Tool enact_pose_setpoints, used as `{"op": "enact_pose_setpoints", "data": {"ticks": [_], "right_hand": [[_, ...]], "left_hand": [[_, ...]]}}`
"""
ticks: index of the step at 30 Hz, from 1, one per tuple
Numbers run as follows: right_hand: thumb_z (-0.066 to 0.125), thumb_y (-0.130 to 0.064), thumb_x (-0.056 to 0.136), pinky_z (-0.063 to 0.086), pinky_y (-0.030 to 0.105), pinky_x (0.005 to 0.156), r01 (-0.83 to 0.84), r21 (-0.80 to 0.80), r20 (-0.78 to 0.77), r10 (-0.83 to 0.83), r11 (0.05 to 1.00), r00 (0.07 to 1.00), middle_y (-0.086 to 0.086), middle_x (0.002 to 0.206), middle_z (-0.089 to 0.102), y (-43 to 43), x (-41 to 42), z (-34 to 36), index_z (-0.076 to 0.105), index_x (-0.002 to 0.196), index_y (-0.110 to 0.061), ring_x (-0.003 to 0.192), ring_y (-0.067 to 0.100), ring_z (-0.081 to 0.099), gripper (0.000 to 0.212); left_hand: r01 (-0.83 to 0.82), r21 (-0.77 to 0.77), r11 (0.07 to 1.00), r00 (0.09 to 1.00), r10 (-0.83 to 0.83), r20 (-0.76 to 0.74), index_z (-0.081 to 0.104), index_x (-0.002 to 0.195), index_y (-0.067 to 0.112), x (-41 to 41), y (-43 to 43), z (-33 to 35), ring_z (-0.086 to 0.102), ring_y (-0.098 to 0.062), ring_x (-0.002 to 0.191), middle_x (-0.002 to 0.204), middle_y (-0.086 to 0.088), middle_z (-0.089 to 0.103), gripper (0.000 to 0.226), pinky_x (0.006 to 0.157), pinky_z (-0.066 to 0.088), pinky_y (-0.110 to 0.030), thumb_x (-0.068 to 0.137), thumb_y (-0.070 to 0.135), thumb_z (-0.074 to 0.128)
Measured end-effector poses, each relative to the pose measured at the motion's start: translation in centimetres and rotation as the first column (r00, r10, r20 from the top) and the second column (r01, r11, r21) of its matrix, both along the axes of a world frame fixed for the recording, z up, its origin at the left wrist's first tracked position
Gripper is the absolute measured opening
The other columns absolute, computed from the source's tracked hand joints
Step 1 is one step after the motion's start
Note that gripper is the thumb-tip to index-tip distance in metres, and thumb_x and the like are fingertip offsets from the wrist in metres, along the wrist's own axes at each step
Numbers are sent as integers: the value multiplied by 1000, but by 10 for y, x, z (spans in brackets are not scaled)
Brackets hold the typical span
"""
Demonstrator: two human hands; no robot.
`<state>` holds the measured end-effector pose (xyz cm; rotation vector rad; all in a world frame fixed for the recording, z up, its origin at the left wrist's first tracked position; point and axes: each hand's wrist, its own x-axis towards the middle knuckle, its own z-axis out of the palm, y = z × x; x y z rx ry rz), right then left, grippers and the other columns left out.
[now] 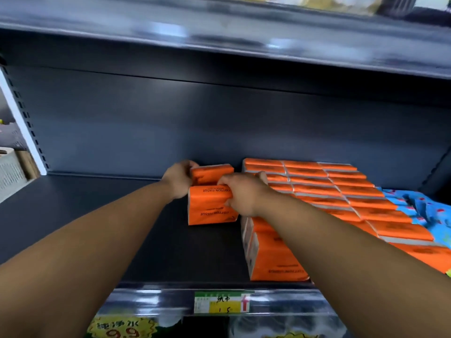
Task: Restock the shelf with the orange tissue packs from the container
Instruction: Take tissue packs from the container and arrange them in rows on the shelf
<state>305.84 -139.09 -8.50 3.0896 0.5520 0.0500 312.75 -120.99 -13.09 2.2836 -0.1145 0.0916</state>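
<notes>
Up on the matte dark shelf (97, 215), the left hand (179, 178) grips the rear orange pack (212, 173), the right hand (241, 195) the front orange pack (207, 211) (glossy stacked rows (341, 189) beside).

Pretty dim in here, the dark back panel (219, 123) just eats the light. What light there is comes from above and in front: white glare streaks on the upper shelf (219, 37) lip and on the price rail (151, 300). The orange packs (341, 186) pop, nicely saturated. Top and bottom edges are smeared with blur, the tag (222, 304) is soft, and the wide lens bows straight lines toward the corners.
</notes>
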Motion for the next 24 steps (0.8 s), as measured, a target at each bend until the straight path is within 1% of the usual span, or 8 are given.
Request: {"op": "enact_pose_setpoints", "data": {"ticks": [3, 5, 7, 9, 13, 17, 20, 24], "right_hand": [[58, -20, 90, 25, 44, 101, 21, -18, 17, -21, 1000, 1000, -1, 136, 53, -1, 12, 0, 45, 136, -32, 126, 23, 47, 50], [58, -20, 90, 21, 47, 108, 46, -7, -6, -46, 999, 999, -1, 138, 52, -3, 18, -1, 44, 138, -31, 128, 24, 46, 52], [58, -20, 90, 19, 50, 112, 61, -5, -20, -61, 998, 998, -1, 138, 51, -3, 22, -2, 44, 138, -31, 129, 24, 45, 51], [56, -19, 90, 18, 49, 111, 53, -16, -13, -53, 998, 999, 0, 136, 53, 2, 24, -4, 46, 137, -29, 127, 24, 47, 49], [56, -15, 89, 23, 44, 105, 37, -30, 32, -36, 999, 999, 1, 123, 59, 9, 27, -4, 51, 128, -26, 118, 24, 53, 41], [57, -11, 87, 20, 44, 108, 47, -41, 57, -45, 998, 997, -1, 112, 60, 11, 29, -3, 52, 124, -26, 112, 23, 55, 41], [56, -11, 86, 18, 46, 110, 76, -48, 51, -73, 996, 996, 1, 115, 60, 9, 32, -5, 51, 126, -25, 114, 25, 54, 42], [56, -13, 87, 22, 45, 108, 103, -49, 64, -100, 993, 993, 4, 123, 59, 4, 35, -6, 49, 131, -24, 120, 27, 52, 46]], "left_hand": [[16, 131, 991, 1000, -18, 15, 59, 101, 30, 23, -3, 0, 60, -8, 89, 101, 9, 62, 11, 62, 36, -6, 91, 25, 59], [-37, 145, 989, 999, 36, 15, 62, 111, 33, 38, -3, 0, 60, -10, 92, 112, 4, 64, 22, 70, 44, -10, 90, 29, 60], [-46, 184, 982, 999, 47, -3, 61, 116, 30, 48, -5, 2, 60, -8, 80, 109, 5, 65, 24, 58, 45, -10, 92, 25, 58], [-33, 146, 989, 998, 39, -41, 61, 113, 24, 56, -10, 4, 57, -4, 69, 98, 7, 63, 23, 49, 41, -7, 93, 15, 56], [-61, -20, 998, 995, 59, -75, 55, 118, 30, 61, -20, 4, 61, -3, 73, 104, 5, 63, 32, 49, 42, -11, 91, 12, 60], [-18, -298, 954, 990, -25, -142, 52, 135, 21, 60, -21, -1, 66, -16, 95, 115, -6, 67, 45, 75, 55, -27, 92, 11, 61], [-18, -460, 888, 981, -73, -181, 45, 139, 20, 49, -16, 1, 60, -17, 108, 128, -3, 59, 42, 88, 51, -35, 98, 18, 54], [10, -467, 884, 977, -108, -183, 50, 131, 25, 24, 1, 2, 55, -19, 119, 128, 1, 58, 38, 96, 48, -42, 96, 35, 53]]}}
